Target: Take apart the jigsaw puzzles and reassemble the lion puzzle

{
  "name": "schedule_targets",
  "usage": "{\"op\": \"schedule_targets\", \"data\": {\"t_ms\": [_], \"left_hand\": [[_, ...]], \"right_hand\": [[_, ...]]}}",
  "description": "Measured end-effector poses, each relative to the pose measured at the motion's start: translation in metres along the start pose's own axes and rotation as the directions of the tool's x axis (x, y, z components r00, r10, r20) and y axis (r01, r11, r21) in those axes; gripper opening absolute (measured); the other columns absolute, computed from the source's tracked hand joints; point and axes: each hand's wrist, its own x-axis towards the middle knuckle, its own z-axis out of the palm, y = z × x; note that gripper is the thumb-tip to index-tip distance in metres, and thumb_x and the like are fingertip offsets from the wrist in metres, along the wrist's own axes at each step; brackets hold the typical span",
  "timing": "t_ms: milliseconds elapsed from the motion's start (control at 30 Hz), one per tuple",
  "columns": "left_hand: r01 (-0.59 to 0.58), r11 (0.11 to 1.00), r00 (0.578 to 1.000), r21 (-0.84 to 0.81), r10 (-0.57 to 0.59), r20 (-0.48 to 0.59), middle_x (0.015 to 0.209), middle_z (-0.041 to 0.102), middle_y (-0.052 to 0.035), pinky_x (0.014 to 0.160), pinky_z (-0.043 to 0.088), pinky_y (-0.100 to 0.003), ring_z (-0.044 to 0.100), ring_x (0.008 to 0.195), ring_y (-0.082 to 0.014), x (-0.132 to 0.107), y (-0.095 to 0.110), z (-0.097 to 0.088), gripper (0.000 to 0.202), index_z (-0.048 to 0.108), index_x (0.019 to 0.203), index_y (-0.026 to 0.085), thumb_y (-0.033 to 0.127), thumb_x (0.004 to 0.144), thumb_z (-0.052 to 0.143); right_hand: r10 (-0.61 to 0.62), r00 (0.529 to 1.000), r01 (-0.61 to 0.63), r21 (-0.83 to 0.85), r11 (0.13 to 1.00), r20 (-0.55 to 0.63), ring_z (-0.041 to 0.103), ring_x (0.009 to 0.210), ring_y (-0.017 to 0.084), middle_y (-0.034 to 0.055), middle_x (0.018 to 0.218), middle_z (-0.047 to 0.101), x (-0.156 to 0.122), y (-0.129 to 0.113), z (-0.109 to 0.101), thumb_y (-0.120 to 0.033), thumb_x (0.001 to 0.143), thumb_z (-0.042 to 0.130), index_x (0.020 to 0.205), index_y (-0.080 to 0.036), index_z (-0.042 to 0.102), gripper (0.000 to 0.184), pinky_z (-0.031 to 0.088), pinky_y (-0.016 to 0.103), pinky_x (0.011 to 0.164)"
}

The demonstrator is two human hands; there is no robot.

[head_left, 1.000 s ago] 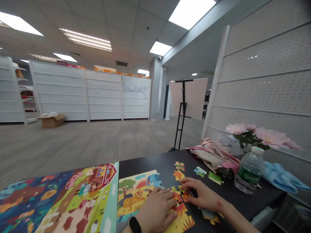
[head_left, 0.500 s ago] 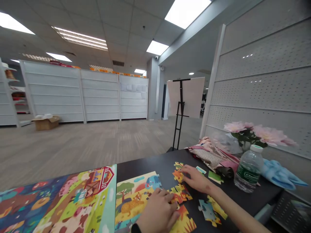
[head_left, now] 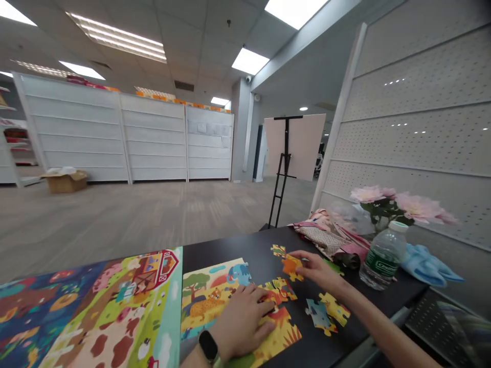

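My left hand (head_left: 243,319), with a dark smartwatch (head_left: 208,346) on its wrist, lies palm down with its fingers stretched over the partly joined animal puzzle (head_left: 203,306). Its fingertips are beside several joined red and orange pieces (head_left: 282,290). With thumb and fingers, my right hand (head_left: 320,271) grips an orange puzzle piece (head_left: 292,267) just above the black table. Behind that piece lies a small green and yellow piece (head_left: 278,250). Nearer to me, below my right forearm, are a grey-blue piece (head_left: 319,314) and a yellow piece (head_left: 335,307). Some of the puzzle is hidden under my left hand.
Farm and night-scene picture boards (head_left: 126,306) cover the left of the table (head_left: 226,250). A water bottle (head_left: 384,258), pink flowers (head_left: 416,207), a blue cloth (head_left: 431,266) and a patterned fabric bag (head_left: 320,237) stand at the right. An easel (head_left: 282,179) is beyond the table.
My right hand has moved a little right with the orange piece, which now sits apart from the small green and yellow piece. My left hand stays on the puzzle. The view has shifted slightly.
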Motion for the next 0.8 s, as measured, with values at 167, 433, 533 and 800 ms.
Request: {"op": "schedule_targets", "data": {"t_ms": [167, 433, 533, 800], "left_hand": [[0.04, 0.995, 0.999, -0.093, -0.042, -0.02, 0.123, 0.063, -0.001, 0.099, 0.042, -0.043, 0.054, 0.111, -0.0266, 0.0, -0.002, 0.003, 0.033, 0.06, 0.12, 0.03, 0.04, 0.089, 0.068], [0.053, 0.992, 0.998, -0.117, -0.056, -0.021, 0.123, 0.063, -0.0007, 0.1, 0.042, -0.042, 0.054, 0.113, -0.0258, 0.001, -0.003, 0.007, 0.026, 0.064, 0.112, 0.028, 0.038, 0.088, 0.069], [0.059, 0.991, 0.998, -0.122, -0.062, -0.02, 0.125, 0.062, -0.0003, 0.101, 0.042, -0.041, 0.053, 0.114, -0.0257, 0.001, -0.005, 0.008, 0.027, 0.064, 0.114, 0.03, 0.037, 0.088, 0.069], [0.05, 0.987, 0.998, -0.15, -0.054, -0.026, 0.13, 0.06, 0.0011, 0.104, 0.04, -0.042, 0.051, 0.117, -0.0252, 0.002, -0.007, 0.01, 0.03, 0.063, 0.118, 0.031, 0.037, 0.089, 0.069]], "right_hand": [[-0.054, 0.987, 0.028, 0.166, 0.986, 0.154, 0.066, 0.099, 0.027, 0.0068, 0.108, 0.074, -0.05, -0.008, 0.006, -0.036, 0.081, 0.064, 0.114, -0.023, 0.075, 0.037, 0.052, 0.037, 0.087], [-0.09, 0.982, 0.1, -0.05, 0.994, 0.165, 0.063, 0.089, 0.021, 0.003, 0.102, 0.067, -0.055, -0.032, 0.026, -0.018, 0.077, 0.057, 0.1, -0.028, 0.079, 0.033, 0.049, 0.031, 0.081], [-0.093, 0.987, 0.103, -0.075, 0.992, 0.134, 0.061, 0.104, 0.024, 0.0045, 0.11, 0.065, -0.06, -0.033, 0.028, -0.023, 0.076, 0.065, 0.098, -0.027, 0.078, 0.026, 0.046, 0.034, 0.095], [-0.042, 0.994, 0.049, -0.071, 0.996, 0.1, 0.062, 0.099, 0.024, 0.0056, 0.106, 0.065, -0.065, -0.026, 0.035, -0.038, 0.084, 0.067, 0.103, -0.025, 0.072, 0.024, 0.047, 0.034, 0.09]]}}
